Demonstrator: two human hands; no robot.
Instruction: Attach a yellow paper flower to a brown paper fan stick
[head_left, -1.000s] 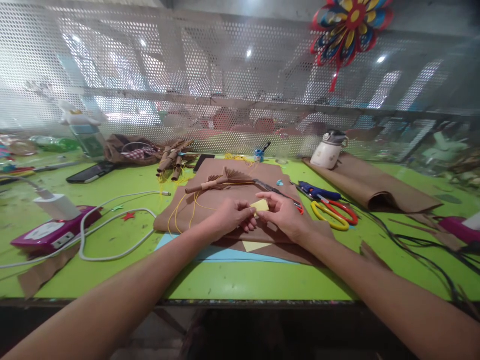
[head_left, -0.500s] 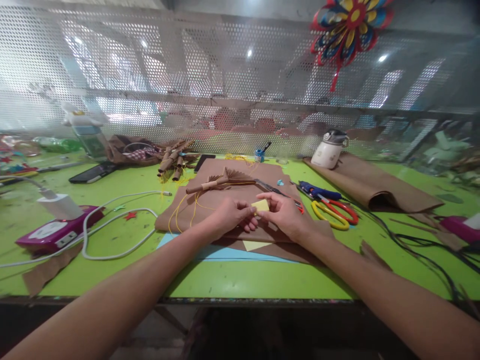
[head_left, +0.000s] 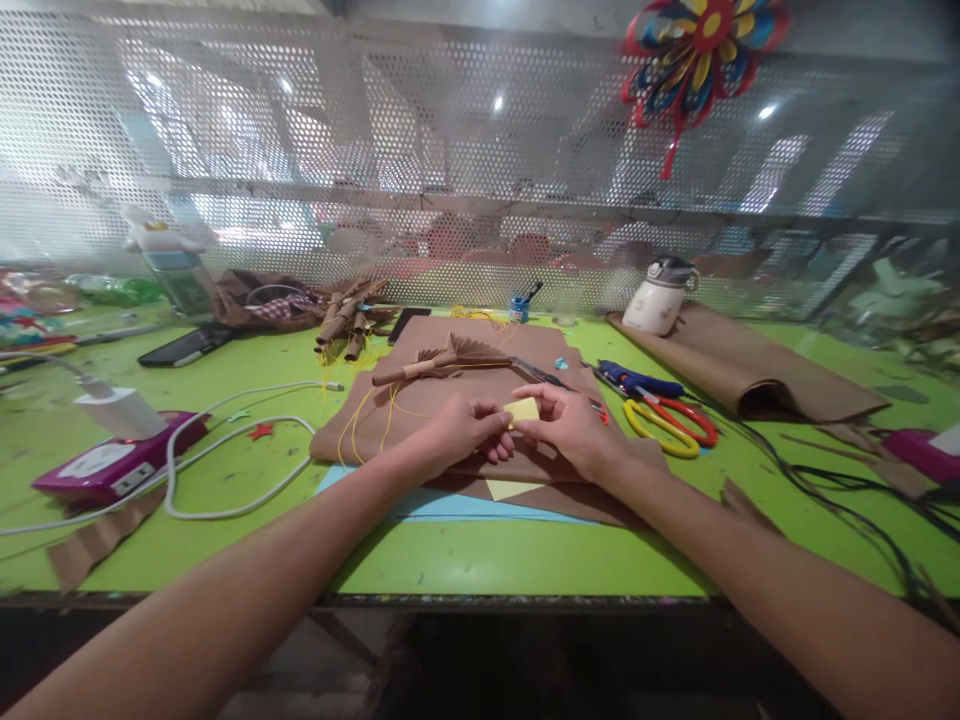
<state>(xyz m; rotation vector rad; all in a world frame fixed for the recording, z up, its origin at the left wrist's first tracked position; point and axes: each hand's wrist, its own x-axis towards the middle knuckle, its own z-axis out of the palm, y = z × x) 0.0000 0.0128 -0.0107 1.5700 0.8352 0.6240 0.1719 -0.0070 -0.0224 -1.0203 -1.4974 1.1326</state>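
A small piece of yellow paper (head_left: pixel 523 410) is held between my two hands over the brown paper (head_left: pixel 420 420). The fingertips of my left hand (head_left: pixel 466 428) pinch its left end. At its right side, the thumb and fingers of my right hand (head_left: pixel 564 425) close on it. Just beyond lies a rolled brown paper piece with pleated fans (head_left: pixel 450 358), with yellow string (head_left: pixel 352 425) trailing from it. Dark-bladed scissors with red handles (head_left: pixel 555 378) lie behind my right hand, which partly covers them. Blue sheets (head_left: pixel 450 508) and a yellow sheet (head_left: pixel 510 490) stick out under the brown paper.
To the right lie a blue glue gun (head_left: pixel 637 382), yellow-and-red-handled scissors (head_left: pixel 664 428), dark cables (head_left: pixel 825 500) and a white bottle (head_left: pixel 658 298). At left are a purple power strip (head_left: pixel 112 460), a white cable (head_left: pixel 225 515), a phone (head_left: pixel 186 345) and bundled brown paper rolls (head_left: pixel 352 318).
Almost nothing differs. Both hands keep their pinch on the yellow paper, which appears very slightly turned; the other things lie where they were.
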